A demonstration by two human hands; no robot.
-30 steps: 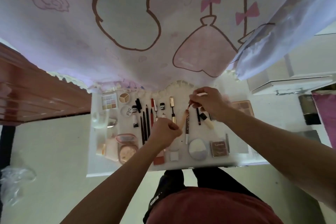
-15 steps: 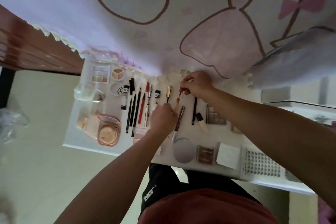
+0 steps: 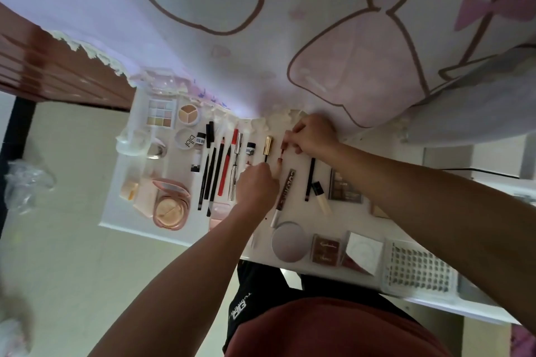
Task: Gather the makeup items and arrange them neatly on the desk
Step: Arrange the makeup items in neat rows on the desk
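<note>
Makeup lies in rows on the white desk point(image 3: 116, 213). My right hand point(image 3: 311, 133) pinches the reddish top end of a slim peach lip gloss tube point(image 3: 279, 164). The fingers of my left hand point(image 3: 256, 187) are closed at the tube's lower end, just below a gold-capped mascara point(image 3: 268, 144). To the left lie black pencils point(image 3: 213, 175) and a red pencil point(image 3: 227, 168), side by side. To the right lie a brown tube point(image 3: 285, 188), a black pencil point(image 3: 310, 180), a concealer point(image 3: 320, 197) and an eyeshadow palette point(image 3: 345, 188).
A pink round compact point(image 3: 169, 209) and a pastel palette point(image 3: 161, 113) sit at the desk's left. A round puff case point(image 3: 290, 240), a brown box point(image 3: 326, 248) and a lash tray point(image 3: 417, 269) line the near edge. A bed with a cartoon sheet point(image 3: 319, 23) borders the far side.
The view has shifted down and closer to the desk. My two hands have come nearer to each other over the lip gloss tube, which now lies lower and straighter beside the gold mascara.
</note>
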